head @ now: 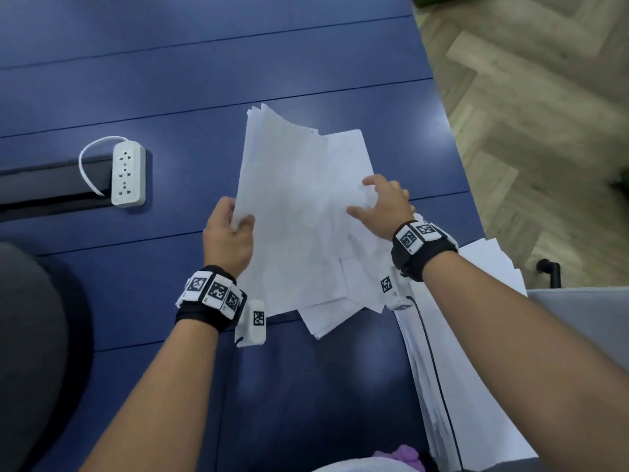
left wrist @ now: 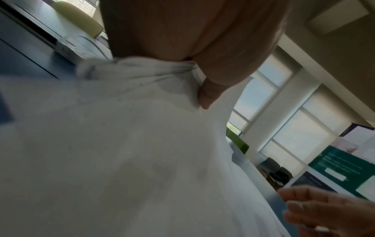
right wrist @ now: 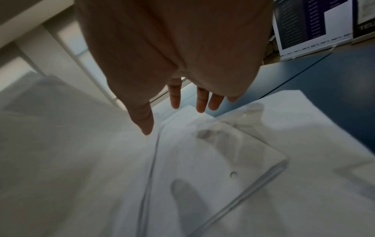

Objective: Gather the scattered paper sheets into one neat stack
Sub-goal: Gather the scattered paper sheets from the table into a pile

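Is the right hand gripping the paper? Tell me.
No: the right hand hovers with spread, straight fingers over the sheets; only the left hand grips them.

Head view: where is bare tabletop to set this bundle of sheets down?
The blue table is bare in front of the person, between the forearms. More room lies beyond the power strip and the bundle the left hand grips. It is crowded at right: loose sheets under the right hand and forearm.

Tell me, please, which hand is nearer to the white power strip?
Left. The left hand grips the paper sheets just right of the power strip; the right hand lies beyond the sheets.
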### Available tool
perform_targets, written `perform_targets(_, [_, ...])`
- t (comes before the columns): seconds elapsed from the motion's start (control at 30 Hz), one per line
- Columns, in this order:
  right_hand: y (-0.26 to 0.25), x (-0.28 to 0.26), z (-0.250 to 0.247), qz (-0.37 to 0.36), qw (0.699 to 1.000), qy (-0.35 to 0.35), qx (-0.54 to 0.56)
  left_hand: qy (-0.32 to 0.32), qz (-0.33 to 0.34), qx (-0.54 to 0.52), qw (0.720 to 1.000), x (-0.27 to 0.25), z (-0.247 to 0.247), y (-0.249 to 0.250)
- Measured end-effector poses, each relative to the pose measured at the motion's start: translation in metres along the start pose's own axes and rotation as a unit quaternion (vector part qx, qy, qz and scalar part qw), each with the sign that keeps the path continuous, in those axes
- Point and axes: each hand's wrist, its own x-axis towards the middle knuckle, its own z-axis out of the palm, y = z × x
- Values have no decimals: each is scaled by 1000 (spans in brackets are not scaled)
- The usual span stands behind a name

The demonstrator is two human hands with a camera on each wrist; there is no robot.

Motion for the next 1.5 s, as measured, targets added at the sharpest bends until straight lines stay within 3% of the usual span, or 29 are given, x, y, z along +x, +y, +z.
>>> perform_targets(0.13, [-5,-21,-2,-23,994,-16,105,-15,-11,-111,994,-19,-27,-1])
perform_targets(0.27, [-15,-49,6,-9,975,-103,195,-67,-56,-227,970,-44,-40,-8])
perform_targets(0.33, [-15,-65,13,31,939,-153,305,-104,-79,-270,954,-60,-40,-7])
perform_targets(0.4, [-7,-80,16,67,876,-186,441,-131,-97,-308,937,-72,-33,-8])
perform_targets(0.47, [8,-95,9,81,848,-167,496,-147,-109,-334,925,-85,-23,-7])
perform_targets(0.53, [31,-106,-7,68,860,-125,490,-170,-130,-350,912,-99,-8,-3])
perform_targets(0.67, [93,-132,-47,40,926,-63,370,-251,-153,-288,912,-136,42,7])
perform_targets(0.8, [177,-156,-81,116,960,2,256,-387,-158,-111,902,-177,107,21])
perform_targets(0.87, [213,-162,-88,156,974,16,165,-468,-161,5,869,-194,134,24])
perform_targets(0.93, [234,-167,-88,186,978,23,95,-505,-128,132,843,-202,153,21])
perform_targets(1.03, [232,-176,-84,238,969,42,59,-456,-68,279,842,-200,163,21])
perform_targets(1.13, [213,-177,-76,232,969,85,-24,-395,-72,295,867,-184,155,22])
perform_targets(1.3, [162,-157,-67,113,989,79,-58,-225,-105,227,942,-128,117,23])
perform_targets(1.4, [130,-126,-57,44,996,51,-55,-136,-132,220,957,-95,92,18])
perform_targets(1.5, [85,-93,-42,-6,997,29,-66,-80,-170,231,955,-74,76,10])
